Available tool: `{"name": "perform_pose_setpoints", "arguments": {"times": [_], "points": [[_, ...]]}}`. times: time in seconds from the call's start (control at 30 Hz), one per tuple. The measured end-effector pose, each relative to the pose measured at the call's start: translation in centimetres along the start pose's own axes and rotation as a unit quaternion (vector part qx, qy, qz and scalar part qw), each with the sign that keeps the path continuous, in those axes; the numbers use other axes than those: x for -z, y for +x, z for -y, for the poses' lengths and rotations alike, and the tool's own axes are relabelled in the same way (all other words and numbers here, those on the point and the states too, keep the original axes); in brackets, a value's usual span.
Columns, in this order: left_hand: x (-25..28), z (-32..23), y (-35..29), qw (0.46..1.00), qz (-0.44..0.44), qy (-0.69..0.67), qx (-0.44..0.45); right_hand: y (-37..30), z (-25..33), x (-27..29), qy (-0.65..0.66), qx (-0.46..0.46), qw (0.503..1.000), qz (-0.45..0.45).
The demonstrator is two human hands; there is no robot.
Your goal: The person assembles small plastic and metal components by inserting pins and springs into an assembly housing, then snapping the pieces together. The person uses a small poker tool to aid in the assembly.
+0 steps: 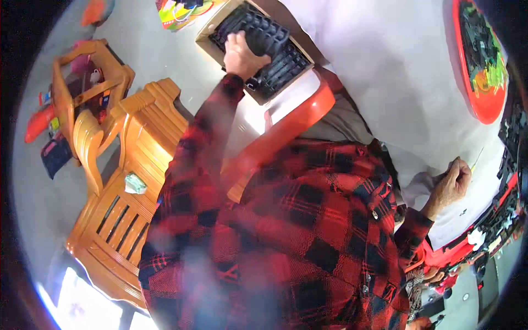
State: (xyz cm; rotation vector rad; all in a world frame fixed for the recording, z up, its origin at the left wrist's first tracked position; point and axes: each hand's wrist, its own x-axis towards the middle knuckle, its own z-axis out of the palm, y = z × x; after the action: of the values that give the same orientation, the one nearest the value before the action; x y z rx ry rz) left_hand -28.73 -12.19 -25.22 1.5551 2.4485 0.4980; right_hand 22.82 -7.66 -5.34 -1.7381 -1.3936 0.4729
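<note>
Upper centre, inside the box rim (205, 38), my left hand (243, 58) covers black parts (283, 69); if clamped, I can't tell. At right, my right hand (453, 182) pinches a thin tool (477, 160), open pale surface (407, 104) upper-left.

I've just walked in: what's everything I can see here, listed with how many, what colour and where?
Cardboard box: one, brown, top centre
Black parts: many, uncounted, black, inside the box
Red tray: one, red, upper right
Dark pieces: many, blackish, on the tray
Yellow-green pieces: several, on the tray
Red curved piece: one, red, below the box
Wooden seat: one, orange-brown, left
Crumpled item: one, pale green, on the seat
Wooden frame: one, orange-brown, upper left
Clutter: uncounted, mostly dark, right edge
Plaid shirt: one, red and black, centre
Hands: two; left hand on the black parts, right hand pinching a thin, pale tool
</note>
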Motion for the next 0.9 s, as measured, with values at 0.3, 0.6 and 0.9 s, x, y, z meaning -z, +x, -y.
{"name": "perform_pose_setpoints", "arguments": {"times": [0.3,0.6,0.9], "points": [[-6.0,-2.6,-2.1,0.986,0.161,0.041,0.023,0.0,0.9,0.1,-0.039,-0.001,0.999,-0.024],[-7.8,-2.9,-4.1,0.973,0.218,0.062,0.04,0.0,0.5,-0.4,-0.022,-0.022,0.999,-0.034],[-10.4,-1.2,-3.8,0.972,0.22,0.088,-0.009,-0.4,1.2,-0.9,-0.008,-0.013,0.999,-0.038]]}}
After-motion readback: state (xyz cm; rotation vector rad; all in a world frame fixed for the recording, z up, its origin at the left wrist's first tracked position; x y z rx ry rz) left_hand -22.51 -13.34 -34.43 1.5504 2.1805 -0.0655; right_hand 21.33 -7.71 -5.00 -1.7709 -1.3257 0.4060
